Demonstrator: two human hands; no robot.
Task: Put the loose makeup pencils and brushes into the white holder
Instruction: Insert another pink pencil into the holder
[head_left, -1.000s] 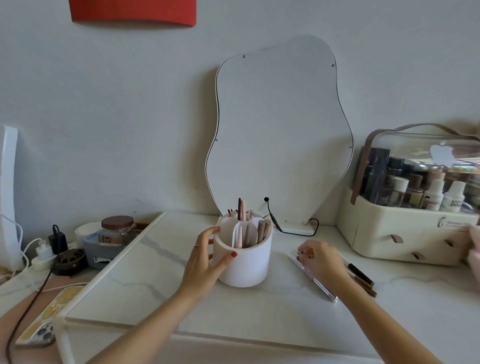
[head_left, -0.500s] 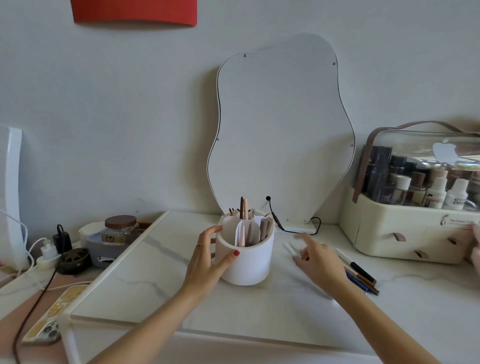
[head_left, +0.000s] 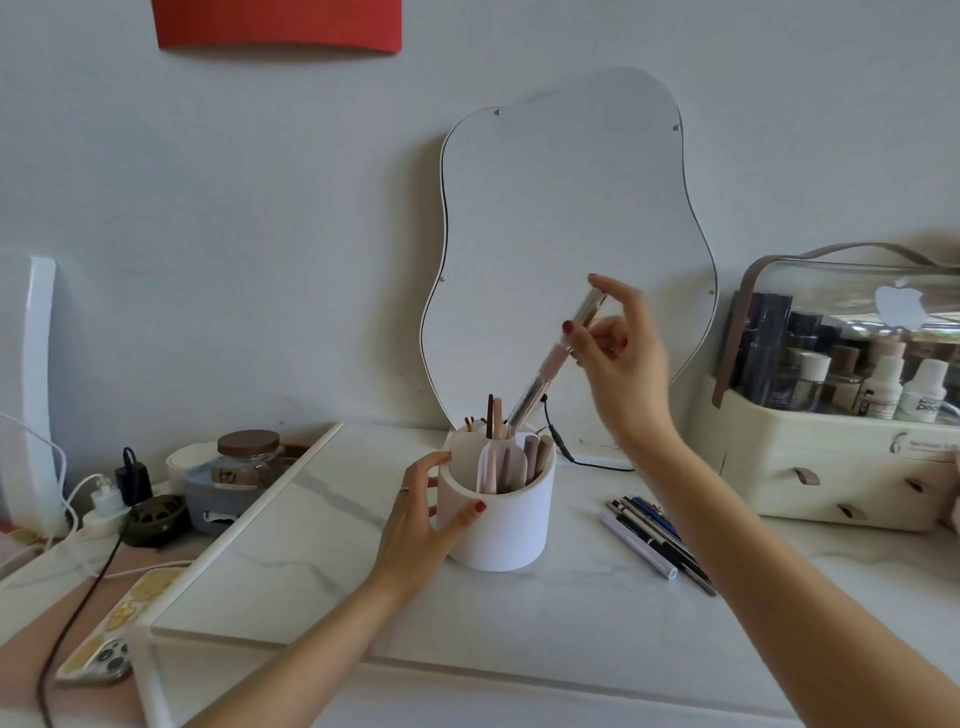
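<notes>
Her left hand (head_left: 421, 525) curls around the near-left wall of the round white plastic holder (head_left: 501, 519), thumb on the front, fingers at the rim. The holder stands on the white marble-patterned tabletop (head_left: 571, 618) (several pencils and brushes already upright in its compartments). Above it, the right hand (head_left: 618, 358) pinches a slim pink-and-silver makeup pencil (head_left: 553, 364), tilted, lower tip just over the back compartment. Below that hand, loose dark and white pencils (head_left: 654, 538) lie beside the holder.
</notes>
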